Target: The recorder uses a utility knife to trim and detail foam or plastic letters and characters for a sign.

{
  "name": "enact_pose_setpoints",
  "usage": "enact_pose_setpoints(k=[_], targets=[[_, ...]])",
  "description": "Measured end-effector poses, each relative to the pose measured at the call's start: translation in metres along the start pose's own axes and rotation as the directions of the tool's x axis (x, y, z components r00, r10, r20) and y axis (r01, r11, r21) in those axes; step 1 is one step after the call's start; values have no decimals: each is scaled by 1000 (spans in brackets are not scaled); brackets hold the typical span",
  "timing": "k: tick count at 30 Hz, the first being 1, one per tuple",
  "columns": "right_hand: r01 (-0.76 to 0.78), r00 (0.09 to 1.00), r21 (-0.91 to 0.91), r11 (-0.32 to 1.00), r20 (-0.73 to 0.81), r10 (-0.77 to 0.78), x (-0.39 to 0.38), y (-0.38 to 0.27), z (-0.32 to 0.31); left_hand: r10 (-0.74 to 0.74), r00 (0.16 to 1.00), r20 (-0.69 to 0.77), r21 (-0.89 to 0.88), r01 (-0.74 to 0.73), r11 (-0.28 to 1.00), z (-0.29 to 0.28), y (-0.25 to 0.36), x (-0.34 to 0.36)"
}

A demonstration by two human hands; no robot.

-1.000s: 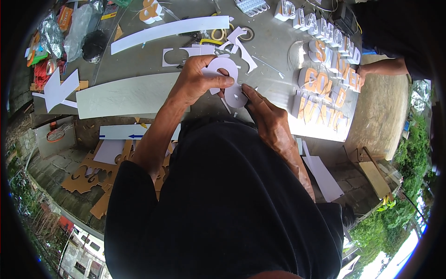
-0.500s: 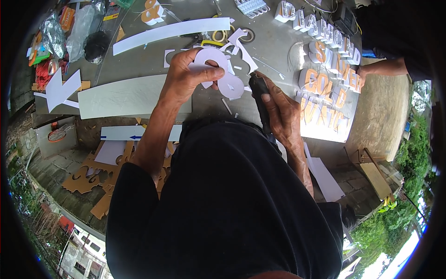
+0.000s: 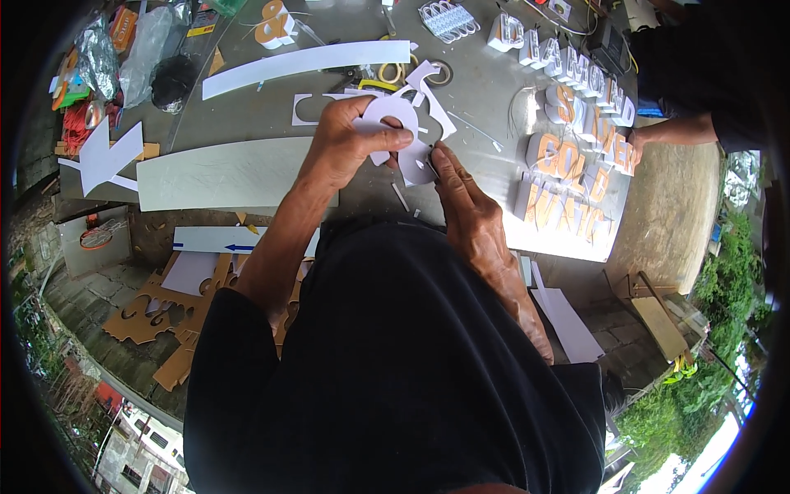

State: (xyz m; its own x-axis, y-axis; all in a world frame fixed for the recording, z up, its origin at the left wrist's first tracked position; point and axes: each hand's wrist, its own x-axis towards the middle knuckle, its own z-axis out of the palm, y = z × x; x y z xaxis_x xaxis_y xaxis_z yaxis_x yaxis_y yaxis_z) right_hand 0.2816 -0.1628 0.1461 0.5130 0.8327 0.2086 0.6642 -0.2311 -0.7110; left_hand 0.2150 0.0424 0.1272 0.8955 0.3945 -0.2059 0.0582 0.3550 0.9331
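Observation:
In my left hand [image 3: 350, 140] is a white flat cut-out [image 3: 387, 111] with two rounded lobes, like an ampersand. The thumb lies across it and the fingers are behind. My right hand [image 3: 469, 189] has come to the lower right edge of the cut-out, its back upward and fingers closed. Only a dark sliver shows at these fingertips; the black-handled tool seen there earlier is otherwise hidden under the hand. Just beyond my hands lie a white offcut [image 3: 432, 103] and a white sheet with a curved cut [image 3: 309, 109].
Several raised letters [image 3: 568, 156] stand on the right, close to another person's hand [image 3: 638, 140]. A long white strip [image 3: 304, 68], tape rolls [image 3: 440, 72] and an ampersand piece [image 3: 273, 25] lie farther off. A wide pale sheet [image 3: 222, 173] borders the left edge.
My right hand has turned over and moved left onto the cut-out's lower edge, covering the black tool. My left hand and the cut-out have shifted slightly right and down.

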Motion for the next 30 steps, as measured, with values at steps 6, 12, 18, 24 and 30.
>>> enact_pose_setpoints(k=[6, 12, 18, 24, 30], targets=[[40, 999, -12, 999, -10, -41, 2, 2, -2, -38, 999, -12, 39, 38, 999, 3, 0, -5], [16, 999, 8, 1000, -41, -15, 7, 7, 4, -34, 999, 5, 46, 34, 998, 0, -8, 1], [-41, 992, 46, 998, 122, 35, -13, 19, -4, 86, 977, -193, -147, -116, 982, -17, -14, 9], [-349, 933, 187, 918, -27, 360, 1, 16, -25, 39, 997, -62, -46, -42, 998, -7, -11, 4], [-85, 994, 164, 983, -53, 95, 26, 5, -7, -8, 999, -42, -60, 6, 998, 20, -11, 1]])
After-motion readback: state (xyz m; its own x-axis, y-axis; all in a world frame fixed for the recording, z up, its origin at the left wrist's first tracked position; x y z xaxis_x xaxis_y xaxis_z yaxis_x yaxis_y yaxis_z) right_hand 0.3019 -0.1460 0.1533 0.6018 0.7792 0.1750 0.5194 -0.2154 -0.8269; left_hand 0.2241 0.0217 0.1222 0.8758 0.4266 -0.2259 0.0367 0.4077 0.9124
